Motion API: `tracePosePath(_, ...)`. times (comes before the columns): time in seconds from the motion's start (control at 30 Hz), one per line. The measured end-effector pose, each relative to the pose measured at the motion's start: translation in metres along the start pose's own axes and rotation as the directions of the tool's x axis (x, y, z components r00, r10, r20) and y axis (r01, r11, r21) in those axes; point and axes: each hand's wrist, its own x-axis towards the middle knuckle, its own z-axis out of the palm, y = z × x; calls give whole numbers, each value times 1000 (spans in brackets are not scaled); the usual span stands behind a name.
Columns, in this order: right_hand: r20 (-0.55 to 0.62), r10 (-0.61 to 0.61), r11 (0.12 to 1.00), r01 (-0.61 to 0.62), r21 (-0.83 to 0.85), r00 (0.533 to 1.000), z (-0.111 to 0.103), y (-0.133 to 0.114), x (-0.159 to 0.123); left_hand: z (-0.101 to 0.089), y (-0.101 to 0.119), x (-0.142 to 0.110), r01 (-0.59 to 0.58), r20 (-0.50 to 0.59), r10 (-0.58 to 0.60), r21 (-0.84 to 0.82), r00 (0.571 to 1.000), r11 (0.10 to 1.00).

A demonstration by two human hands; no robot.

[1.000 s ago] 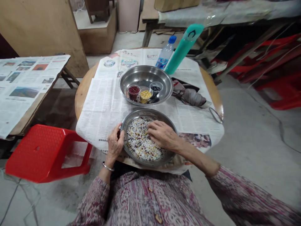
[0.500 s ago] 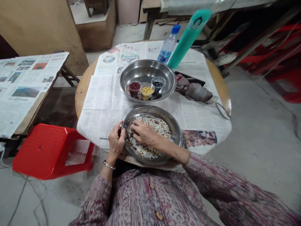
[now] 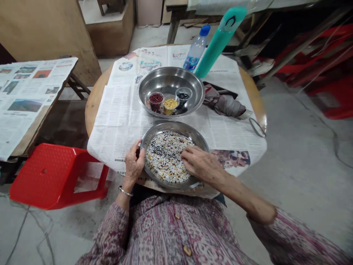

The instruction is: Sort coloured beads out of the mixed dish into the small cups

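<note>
A steel basin (image 3: 199, 139) close to my body holds a mix of white grains (image 3: 164, 162) with red, yellow and black beans among them. My left hand (image 3: 134, 162) grips the basin's left rim, thumb on the near side. On the right part of the mix rests my right hand (image 3: 202, 164), its fingers bent together and pointing down; whatever they hold is hidden. Behind it, a second steel basin (image 3: 162, 78) contains three clear cups: red beans (image 3: 156, 98), yellow beans (image 3: 170, 104) and black beans (image 3: 182, 96).
Newspaper (image 3: 110, 117) covers the round table. A plastic bottle (image 3: 196, 49), a tall turquoise container (image 3: 220, 42) and a folded grey umbrella (image 3: 226, 104) are at the back right. A red stool (image 3: 45, 176) stands left, below a newspaper-covered side table (image 3: 30, 95).
My right hand has moved from the left part of the mix to the right side, and a darker, thinned patch shows in the middle. My left hand stays on the rim.
</note>
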Motion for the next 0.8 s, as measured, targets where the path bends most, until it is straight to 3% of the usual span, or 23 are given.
tracePosePath(0.17,-55,144,987,-139,85,988,9,1,30,-1,2,0,-9,1,9,11,1000,1000)
tracePosePath(0.37,108,14,935,-52,352,994,23,-19,53,0,2,0,-23,-10,23,-26,1000,999)
tracePosePath(0.53,88,-131,892,79,445,988,13,-33,29,0,0,0,-3,1,3,-31,1000,1000)
tracePosePath(0.67,94,-247,904,194,380,965,-1,-33,2,1,-1,0,-2,4,2,-29,1000,1000)
tracePosePath(0.8,113,-286,918,238,317,951,3,-29,-7,1,-1,0,-8,-6,7,-25,1000,1000)
